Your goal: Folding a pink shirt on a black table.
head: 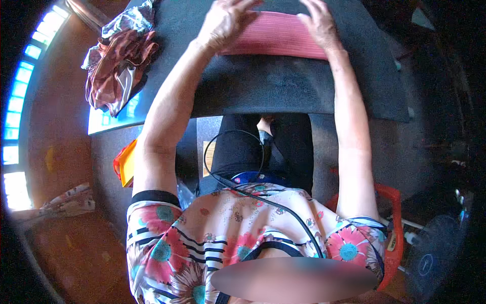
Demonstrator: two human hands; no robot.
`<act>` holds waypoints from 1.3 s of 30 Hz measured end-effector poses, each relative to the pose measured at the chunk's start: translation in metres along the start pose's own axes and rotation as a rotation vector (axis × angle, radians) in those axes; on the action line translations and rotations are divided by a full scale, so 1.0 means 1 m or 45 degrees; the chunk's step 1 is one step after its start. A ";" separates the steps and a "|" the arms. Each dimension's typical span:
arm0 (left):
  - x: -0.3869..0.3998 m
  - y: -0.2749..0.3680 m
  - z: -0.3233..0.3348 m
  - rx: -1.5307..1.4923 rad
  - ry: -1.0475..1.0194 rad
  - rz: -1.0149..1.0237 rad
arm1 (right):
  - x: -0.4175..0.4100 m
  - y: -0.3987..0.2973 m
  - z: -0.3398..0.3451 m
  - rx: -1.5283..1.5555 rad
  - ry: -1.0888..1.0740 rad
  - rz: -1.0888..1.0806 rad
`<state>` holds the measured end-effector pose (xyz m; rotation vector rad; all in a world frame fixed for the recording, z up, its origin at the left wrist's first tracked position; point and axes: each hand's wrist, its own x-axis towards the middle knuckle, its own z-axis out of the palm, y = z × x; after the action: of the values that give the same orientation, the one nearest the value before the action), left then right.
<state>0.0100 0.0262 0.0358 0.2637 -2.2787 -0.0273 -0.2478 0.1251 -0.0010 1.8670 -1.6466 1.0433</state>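
Observation:
A folded pink ribbed cloth (281, 36) lies flat across the dark tabletop (265, 85) in front of me. My left hand (229, 22) is over its left end, thumb and fingers pointing inward with a gap between them. At the right end, my right hand (320, 24) rests on or just above the cloth, its thumb apart from the fingers. The top of the picture cuts off some fingertips. Neither hand visibly pinches the fabric.
A crumpled heap of brown and white shiny fabric (117, 64) sits at the table's left edge. A black cable (262, 152) loops over my lap. A yellow and red container (127, 163) is below the table at left; a red plastic chair (395, 228) and a fan (429, 254) are at right.

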 end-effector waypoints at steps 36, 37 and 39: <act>-0.006 0.003 0.037 0.307 -0.510 -0.175 | 0.002 -0.033 0.035 0.021 -0.479 -0.271; -0.010 -0.004 0.037 0.230 -0.470 -0.320 | 0.000 -0.032 0.030 -0.036 -0.580 -0.157; -0.013 -0.011 0.031 0.326 -0.551 -0.488 | 0.001 -0.025 0.021 -0.163 -0.661 -0.011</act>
<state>-0.0028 0.0155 0.0046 0.9015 -2.6228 0.0106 -0.2182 0.1140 -0.0090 2.1720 -1.9219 0.4481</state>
